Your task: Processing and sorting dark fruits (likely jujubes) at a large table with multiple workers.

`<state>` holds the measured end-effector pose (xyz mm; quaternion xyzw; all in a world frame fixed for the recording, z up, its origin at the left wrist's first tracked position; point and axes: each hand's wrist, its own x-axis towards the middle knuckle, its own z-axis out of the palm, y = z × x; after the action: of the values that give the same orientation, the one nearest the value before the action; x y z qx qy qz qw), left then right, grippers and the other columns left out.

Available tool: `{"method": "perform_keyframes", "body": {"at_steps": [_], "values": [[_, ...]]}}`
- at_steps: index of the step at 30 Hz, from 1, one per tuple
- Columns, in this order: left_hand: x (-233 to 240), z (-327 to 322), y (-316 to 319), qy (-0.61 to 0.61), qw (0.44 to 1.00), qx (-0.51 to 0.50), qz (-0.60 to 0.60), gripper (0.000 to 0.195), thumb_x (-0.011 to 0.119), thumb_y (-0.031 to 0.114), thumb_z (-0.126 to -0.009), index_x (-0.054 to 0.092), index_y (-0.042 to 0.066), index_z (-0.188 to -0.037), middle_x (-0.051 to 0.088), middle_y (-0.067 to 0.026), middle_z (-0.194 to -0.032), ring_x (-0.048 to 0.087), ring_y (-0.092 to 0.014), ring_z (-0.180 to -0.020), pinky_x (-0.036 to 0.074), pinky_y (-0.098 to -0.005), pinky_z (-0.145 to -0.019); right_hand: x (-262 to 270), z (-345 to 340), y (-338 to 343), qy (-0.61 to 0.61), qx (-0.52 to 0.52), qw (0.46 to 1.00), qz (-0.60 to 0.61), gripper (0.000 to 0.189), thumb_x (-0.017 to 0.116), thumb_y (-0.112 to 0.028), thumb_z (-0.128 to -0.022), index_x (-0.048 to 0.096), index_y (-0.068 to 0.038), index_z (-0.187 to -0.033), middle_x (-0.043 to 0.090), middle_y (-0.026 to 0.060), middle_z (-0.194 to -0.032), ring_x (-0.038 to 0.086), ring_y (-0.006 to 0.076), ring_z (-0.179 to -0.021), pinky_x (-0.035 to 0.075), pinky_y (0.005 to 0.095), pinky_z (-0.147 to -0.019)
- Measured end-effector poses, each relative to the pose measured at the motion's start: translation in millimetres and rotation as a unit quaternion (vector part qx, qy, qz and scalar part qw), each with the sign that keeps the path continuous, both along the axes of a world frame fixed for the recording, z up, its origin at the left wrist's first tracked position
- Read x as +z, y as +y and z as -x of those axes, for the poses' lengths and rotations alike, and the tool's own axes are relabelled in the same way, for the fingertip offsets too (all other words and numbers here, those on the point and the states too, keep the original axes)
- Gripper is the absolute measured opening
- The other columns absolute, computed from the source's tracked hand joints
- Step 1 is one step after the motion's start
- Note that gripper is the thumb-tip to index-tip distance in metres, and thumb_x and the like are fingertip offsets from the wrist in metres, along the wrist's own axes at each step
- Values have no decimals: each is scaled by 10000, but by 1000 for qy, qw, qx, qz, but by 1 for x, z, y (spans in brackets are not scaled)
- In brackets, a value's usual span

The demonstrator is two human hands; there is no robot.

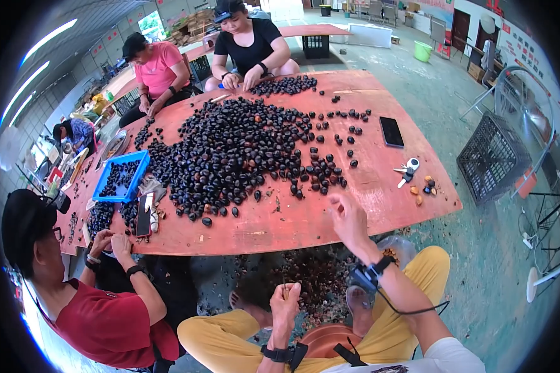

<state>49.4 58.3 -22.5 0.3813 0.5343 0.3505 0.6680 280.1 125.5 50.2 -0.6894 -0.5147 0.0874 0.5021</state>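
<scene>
My left hand [284, 305] is closed around a small tool [286, 292] with a thin upright tip, below the table edge and between my knees; its exact kind is hard to tell. My right hand [348, 220] is over the near edge of the red wooden table [280, 238], fingers loosely curled and apart, with nothing visible in them. Just beyond it lie several dark round nuts or fruits [324, 175], at the side of a large dark pile [228, 149]. A reddish basin [329, 340] stands on the floor between my feet.
Keys [407, 172], a phone [392, 132] and some orange-brown pieces [419, 199] lie right on the table. At left are a blue tray [121, 177] and another phone [144, 214]. A co-worker [107, 317] sits close left; others sit opposite. A black crate [492, 158] stands right.
</scene>
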Motion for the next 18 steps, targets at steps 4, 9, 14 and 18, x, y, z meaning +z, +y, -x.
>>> {"method": "perform_keyframes", "body": {"at_steps": [4,9,14,18], "values": [[-5,8,4,-51,999,15,4,249,498,159,-911,442,48,-1127,527,-31,-715,418,-74,-452,325,-203,-392,7,-11,44,-136,-14,991,-9,298,601,19,-745,575,-66,-1030,590,95,-958,567,280,-872,466,379,-748],[2,8,8,-66,998,-1,-4,226,521,50,-859,493,15,-1080,507,-23,-717,428,-61,-481,343,-211,-420,9,13,87,-213,51,975,-30,285,628,-39,-750,578,-68,-1029,563,95,-986,519,283,-959,427,397,-821],[-5,7,4,-76,997,-8,30,212,538,92,-898,514,26,-1099,543,-27,-731,429,-58,-481,321,-202,-411,0,42,152,-165,89,981,-50,222,636,-54,-766,581,-62,-980,548,99,-989,508,290,-963,419,395,-834],[-5,5,2,-69,996,-12,48,219,541,92,-899,516,22,-1106,545,-23,-731,426,-54,-487,321,-201,-416,-2,46,192,-233,82,965,-92,231,639,-45,-757,583,-71,-980,545,101,-1012,507,295,-968,394,408,-864]]}}
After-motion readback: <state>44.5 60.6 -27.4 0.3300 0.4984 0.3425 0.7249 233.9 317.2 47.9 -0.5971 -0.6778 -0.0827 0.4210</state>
